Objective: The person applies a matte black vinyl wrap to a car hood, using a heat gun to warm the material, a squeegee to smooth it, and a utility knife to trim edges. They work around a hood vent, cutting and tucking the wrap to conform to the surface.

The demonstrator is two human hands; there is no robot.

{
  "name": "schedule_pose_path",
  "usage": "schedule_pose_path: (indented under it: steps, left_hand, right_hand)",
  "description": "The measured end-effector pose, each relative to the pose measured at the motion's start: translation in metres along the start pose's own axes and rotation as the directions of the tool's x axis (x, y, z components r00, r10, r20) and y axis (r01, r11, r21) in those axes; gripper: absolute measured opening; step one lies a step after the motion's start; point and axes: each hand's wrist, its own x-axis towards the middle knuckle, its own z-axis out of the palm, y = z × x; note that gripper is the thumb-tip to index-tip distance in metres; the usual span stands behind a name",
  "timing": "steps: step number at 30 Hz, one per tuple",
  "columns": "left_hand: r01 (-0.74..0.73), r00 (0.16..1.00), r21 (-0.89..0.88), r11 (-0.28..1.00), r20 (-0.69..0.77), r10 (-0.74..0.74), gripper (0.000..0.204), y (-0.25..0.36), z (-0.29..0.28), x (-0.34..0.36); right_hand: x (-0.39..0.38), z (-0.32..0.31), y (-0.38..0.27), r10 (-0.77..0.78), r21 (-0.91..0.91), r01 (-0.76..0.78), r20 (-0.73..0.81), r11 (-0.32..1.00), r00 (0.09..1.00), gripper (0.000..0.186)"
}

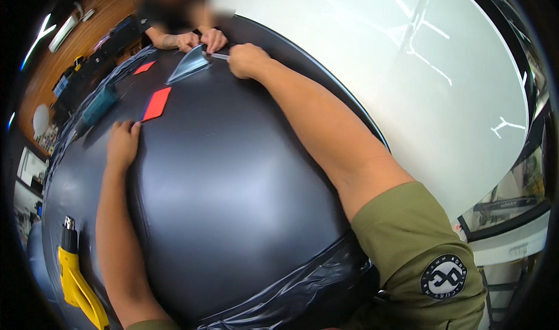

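Observation:
My right hand reaches far across a dark satin surface and is closed on a slim, pale blade-like tool. The tool's tip is at the base of a glossy grey shark-fin antenna. Its exact kind is too small to tell. Just beyond the antenna, another person's two hands are at its far side. My left hand rests on the dark surface with its fingers extended. Its fingertips are close to a corner of a red squeegee; whether they touch cannot be told.
A teal heat gun lies left of the red squeegee, and a smaller red piece lies farther off. Near left is a yellow heat gun. Loose dark film wrinkles along the near edge. A large white glossy panel fills the right.

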Motion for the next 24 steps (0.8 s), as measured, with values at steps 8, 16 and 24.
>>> schedule_pose_path:
  steps: [8,16,24]
  left_hand:
    - [-0.062,0.996,-0.058,0.996,-0.069,0.058,0.042,-0.01,-0.001,-0.002]
    - [-0.07,0.995,-0.029,0.997,-0.075,0.068,0.041,-0.015,0.001,0.001]
    - [-0.077,0.996,-0.043,0.996,-0.057,0.075,0.042,-0.011,-0.003,-0.001]
  right_hand:
    - [-0.011,0.002,-0.001,0.018,0.168,-0.005,-0.078,0.986,0.997,0.027]
    - [-0.018,-0.001,-0.003,-0.01,0.145,0.011,-0.006,0.989,1.0,0.029]
    - [-0.02,0.001,0.0,-0.043,0.128,0.047,-0.026,0.991,0.999,0.031]
